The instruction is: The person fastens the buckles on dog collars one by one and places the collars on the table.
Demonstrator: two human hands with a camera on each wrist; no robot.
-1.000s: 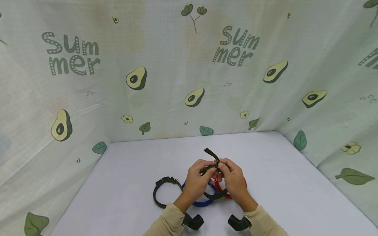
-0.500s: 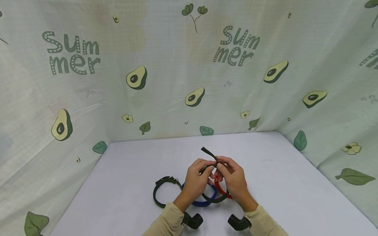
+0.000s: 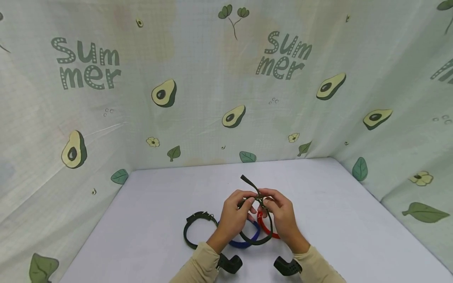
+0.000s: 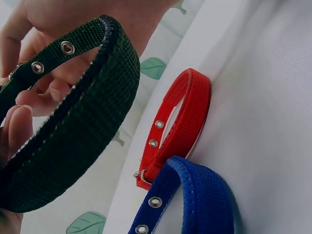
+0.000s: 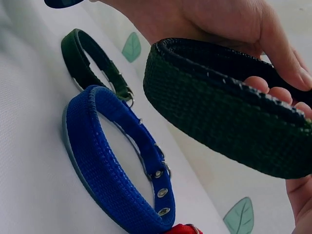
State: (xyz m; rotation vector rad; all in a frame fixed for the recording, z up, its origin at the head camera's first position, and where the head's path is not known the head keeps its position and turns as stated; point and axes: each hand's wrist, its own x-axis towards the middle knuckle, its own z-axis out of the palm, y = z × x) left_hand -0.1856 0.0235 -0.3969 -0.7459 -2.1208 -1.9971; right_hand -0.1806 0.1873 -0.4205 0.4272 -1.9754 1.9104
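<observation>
Both hands hold one dark green dog collar [image 3: 257,242] above the table, its loop hanging down and its loose strap end pointing up. My left hand [image 3: 231,215] pinches the band on the left, near the buckle. Thumb and fingers of my right hand [image 3: 284,215] grip it from the other side. Metal eyelets show along the held collar [image 4: 83,141] in the left wrist view. Beneath the hands lie a blue collar [image 5: 97,161] and a red collar [image 4: 192,114], both buckled into loops. A second green collar [image 3: 185,232] rests left of them.
A white table [image 3: 159,196] spreads around the collars. Behind and beside it hangs a pale curtain [image 3: 198,59] printed with avocados and leaves. Black wrist devices [image 3: 231,264] sit at both sleeves, low over the table.
The right thumb has shifted slightly right, uncovering more of the collar near the buckle. Its loop has swung lower and shows wider, and the strap end leans a little further left.
</observation>
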